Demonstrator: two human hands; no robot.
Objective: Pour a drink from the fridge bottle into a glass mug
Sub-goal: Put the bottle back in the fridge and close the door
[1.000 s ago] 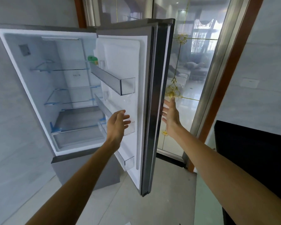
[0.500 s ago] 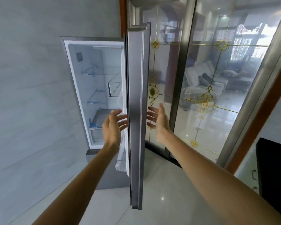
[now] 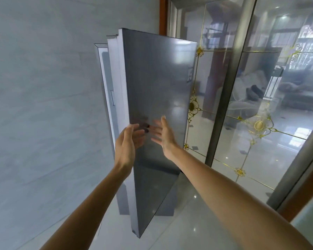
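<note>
The grey fridge door stands nearly closed, only a narrow slice of the white fridge interior showing at its left. My right hand is open, its fingers straight against the door's outer face. My left hand is open too, at the door's near edge, fingers reaching across the front; I cannot tell whether it touches the door. No bottle and no glass mug are in view; the fridge's shelves are hidden behind the door.
A grey tiled wall fills the left. Glass doors with gold ornaments and a metal frame stand to the right. Glossy pale floor tiles lie below.
The fridge door has swung from wide open to nearly closed, hiding the shelves. Both hands have come together at the door, the right on its outer face, and my view has turned left.
</note>
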